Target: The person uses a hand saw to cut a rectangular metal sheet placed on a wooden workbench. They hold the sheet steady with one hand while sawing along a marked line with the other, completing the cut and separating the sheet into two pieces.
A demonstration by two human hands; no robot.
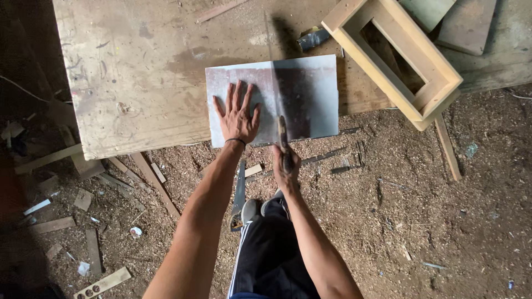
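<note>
My left hand (238, 117) lies flat, fingers spread, palm down on the thin grey rectangular sheet panel (272, 99), pinning it to the worn, stained wooden workbench top (138, 72) with the near edge of the panel hanging just over the bench edge. My right hand (286, 166) is wrapped tight around the dark handle of a hand saw (280, 124), the blade running away from me up the middle of the panel, right along the line where the lighter half meets the darker half. So I judge I'm mid-cut, splitting this sheet lengthwise; how far the kerf reaches I can't tell from here. The next stroke wants steady downward pressure from the flat hand, fingers kept clear to the left of the blade, and a straight push. A pale open wooden box frame (410, 55) sits off to the right, sawdust-covered floor (421, 221) and offcuts below me.
</note>
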